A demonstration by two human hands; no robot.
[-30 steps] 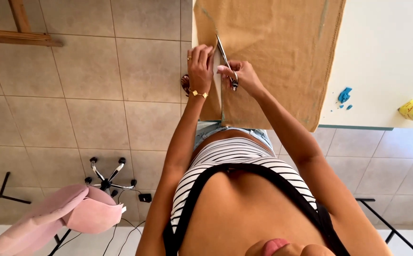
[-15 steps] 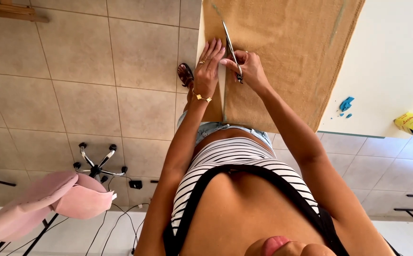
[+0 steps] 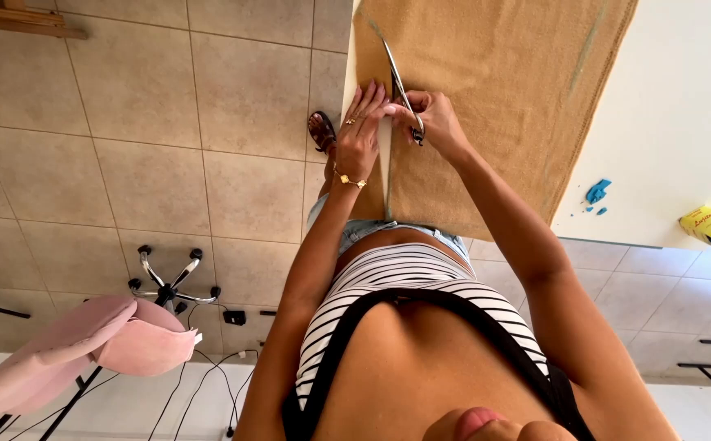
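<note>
1 small yellow box (image 3: 710, 226) lies at the right end of the white desk (image 3: 682, 106), with 1 blue chalk piece (image 3: 597, 192) nearby. 1 sheet of tan fabric (image 3: 494, 98) covers the desk's left part. The right hand (image 3: 433, 122) grips 1 pair of scissors (image 3: 403, 94) at the fabric's edge; the left hand (image 3: 361, 135) lies flat, fingers spread, pressing the fabric just beside the blades.

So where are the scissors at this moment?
In the head view, the scissors are at top centre, held in the right hand, blades on the tan fabric near its left edge, next to the left hand lying flat on it.
</note>
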